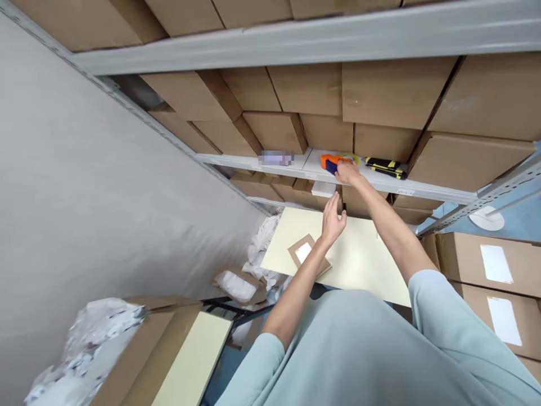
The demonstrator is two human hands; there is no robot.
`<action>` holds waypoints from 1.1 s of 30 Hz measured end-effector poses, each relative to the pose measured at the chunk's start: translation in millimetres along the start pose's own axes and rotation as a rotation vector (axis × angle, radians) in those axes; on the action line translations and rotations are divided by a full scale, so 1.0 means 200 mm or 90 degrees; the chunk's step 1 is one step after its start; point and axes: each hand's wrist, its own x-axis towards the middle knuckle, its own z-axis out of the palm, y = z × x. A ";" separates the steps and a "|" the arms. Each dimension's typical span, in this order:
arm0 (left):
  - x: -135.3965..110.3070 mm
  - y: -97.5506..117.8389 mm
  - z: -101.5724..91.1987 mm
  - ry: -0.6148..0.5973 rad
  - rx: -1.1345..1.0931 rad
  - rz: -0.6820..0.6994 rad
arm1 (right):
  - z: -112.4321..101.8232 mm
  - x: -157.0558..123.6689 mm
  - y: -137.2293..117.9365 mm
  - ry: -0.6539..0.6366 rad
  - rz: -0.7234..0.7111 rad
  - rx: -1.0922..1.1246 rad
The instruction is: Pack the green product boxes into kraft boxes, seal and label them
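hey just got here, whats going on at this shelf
A person is reaching with the right hand to an orange-and-blue tool on the shelf, fingers at it; how firm the grip is can't be seen. Black-and-yellow tools lie to its right. The left hand is open and holds nothing, above the table, where a labelled cardboard box lies.

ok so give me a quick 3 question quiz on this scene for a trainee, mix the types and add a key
1. True or false: a labelled cardboard box lies on the pale tabletop.
2. Which hand is at the orange-and-blue tool? a) left b) right
3. Fill in: the black-and-yellow tools lie on the ____.

Key: 1. true; 2. b, the right hand; 3. shelf.
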 end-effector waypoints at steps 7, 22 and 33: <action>-0.56 -0.20 0.08 -0.090 0.003 -0.149 | 0.21 0.16 0.05 0.132 -0.008 0.019; -1.26 -0.51 0.00 -0.183 0.083 -0.264 | 1.75 -1.40 -0.21 0.026 0.174 0.545; -1.33 -0.58 -0.03 -0.238 0.090 -0.277 | 1.89 -1.60 -0.54 -0.168 0.277 0.849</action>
